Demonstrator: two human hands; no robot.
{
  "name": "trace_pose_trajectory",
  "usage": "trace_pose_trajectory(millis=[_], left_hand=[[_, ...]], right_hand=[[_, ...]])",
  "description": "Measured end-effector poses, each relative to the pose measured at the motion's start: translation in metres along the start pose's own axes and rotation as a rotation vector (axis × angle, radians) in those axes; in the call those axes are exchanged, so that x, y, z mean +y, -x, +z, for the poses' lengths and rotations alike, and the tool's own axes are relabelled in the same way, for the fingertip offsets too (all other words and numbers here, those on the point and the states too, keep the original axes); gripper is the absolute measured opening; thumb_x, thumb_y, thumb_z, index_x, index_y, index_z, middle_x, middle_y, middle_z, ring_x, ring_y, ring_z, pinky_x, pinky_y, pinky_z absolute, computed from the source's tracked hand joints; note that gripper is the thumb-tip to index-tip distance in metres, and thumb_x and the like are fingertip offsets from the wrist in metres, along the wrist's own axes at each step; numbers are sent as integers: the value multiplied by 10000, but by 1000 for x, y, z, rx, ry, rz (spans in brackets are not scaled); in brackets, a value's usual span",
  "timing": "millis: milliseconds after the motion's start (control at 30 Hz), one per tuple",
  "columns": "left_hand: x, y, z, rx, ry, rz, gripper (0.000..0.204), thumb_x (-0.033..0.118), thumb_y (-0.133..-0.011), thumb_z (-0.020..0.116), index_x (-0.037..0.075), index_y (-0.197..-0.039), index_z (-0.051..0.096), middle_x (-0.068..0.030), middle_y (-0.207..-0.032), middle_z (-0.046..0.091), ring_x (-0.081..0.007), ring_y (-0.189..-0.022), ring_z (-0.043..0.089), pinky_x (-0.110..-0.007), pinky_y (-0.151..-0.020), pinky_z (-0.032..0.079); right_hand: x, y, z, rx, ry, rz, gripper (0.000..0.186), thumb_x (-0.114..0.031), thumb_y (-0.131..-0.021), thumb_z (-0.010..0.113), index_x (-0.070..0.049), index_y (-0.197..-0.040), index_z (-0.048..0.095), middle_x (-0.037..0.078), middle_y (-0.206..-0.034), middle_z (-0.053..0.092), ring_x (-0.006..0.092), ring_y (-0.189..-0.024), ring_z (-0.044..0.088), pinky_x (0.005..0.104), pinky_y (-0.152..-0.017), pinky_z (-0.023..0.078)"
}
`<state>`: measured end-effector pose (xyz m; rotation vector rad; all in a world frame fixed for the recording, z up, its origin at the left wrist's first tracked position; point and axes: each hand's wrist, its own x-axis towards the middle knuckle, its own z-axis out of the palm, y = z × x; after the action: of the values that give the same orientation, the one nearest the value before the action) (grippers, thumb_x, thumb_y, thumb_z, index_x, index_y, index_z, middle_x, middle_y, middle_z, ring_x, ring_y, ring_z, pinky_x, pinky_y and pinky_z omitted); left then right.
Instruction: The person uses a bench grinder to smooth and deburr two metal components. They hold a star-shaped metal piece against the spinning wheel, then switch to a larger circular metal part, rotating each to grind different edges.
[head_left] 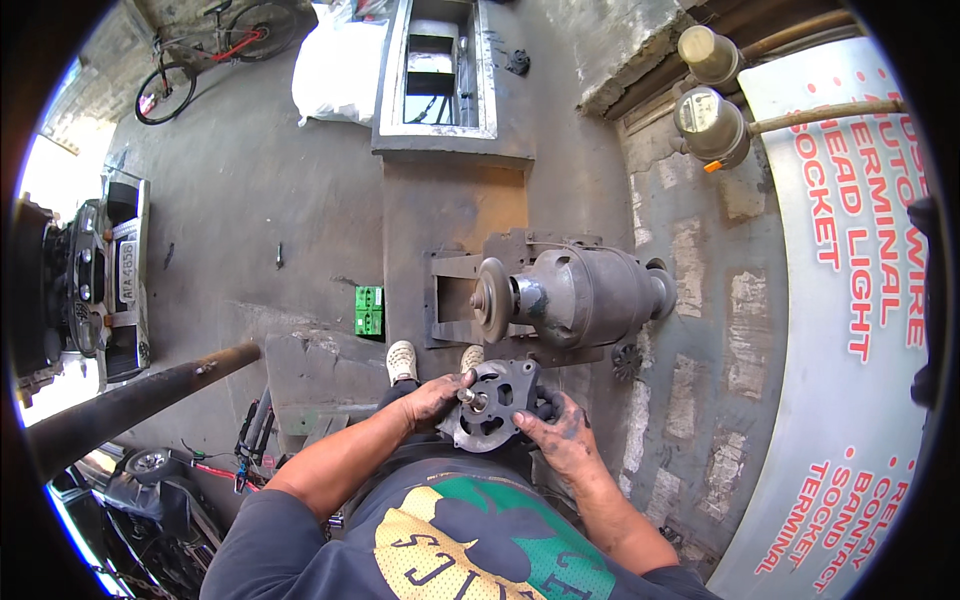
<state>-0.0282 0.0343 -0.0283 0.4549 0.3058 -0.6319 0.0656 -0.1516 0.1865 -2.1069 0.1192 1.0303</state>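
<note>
In front of my belly I hold a grey metal alternator (pixel 492 422) with both hands. Its slotted round end faces up, and a short bare shaft (pixel 468 396) sticks out toward the left side. My left hand (pixel 436 402) is closed on the left edge, fingers close to the shaft. On the other side, my right hand (pixel 562 432) grips the rim, thumb on the slotted face and fingers round the dark body behind. Both hands are smudged black. The underside of the alternator is hidden.
Just beyond my hands stands a bench grinder (pixel 590 295) with a round wheel (pixel 492 302) on its left. A green box (pixel 369 311) lies on the floor by my shoes. A thick pipe (pixel 150 400) slants in from the left, and a lettered sign (pixel 800 400) stands at right.
</note>
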Motion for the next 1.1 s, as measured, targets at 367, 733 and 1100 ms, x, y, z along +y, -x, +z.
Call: trace_pose_trajectory(millis=[367,733,1100], left_hand=[[43,-3,-17,206,-146,48,408,339,-1066,526,32,-1295,667,-109,-1247,728,-218,-1081,723,-396,-940,592],[44,7,-5,213,192,-130,412,333,-1053,529,57,-1327,664,-98,-1196,756,-219,-1011,746,-396,-921,596],[79,12,0,268,16,-223,406,318,-1057,550,34,-1317,683,-101,-1245,745,-209,-1034,735,-361,-921,583]], right_hand=[[-27,-29,37,-101,-499,-36,500,47,-884,761,72,-1352,585,123,-1249,710,189,-1126,678,320,-1049,517],[-19,-58,41,-117,-475,46,581,-45,-854,819,116,-1352,569,165,-1185,729,219,-1050,714,335,-939,576],[-30,-49,34,-180,-627,83,454,-100,-878,816,7,-1278,631,121,-1074,757,215,-846,755,335,-681,617]])
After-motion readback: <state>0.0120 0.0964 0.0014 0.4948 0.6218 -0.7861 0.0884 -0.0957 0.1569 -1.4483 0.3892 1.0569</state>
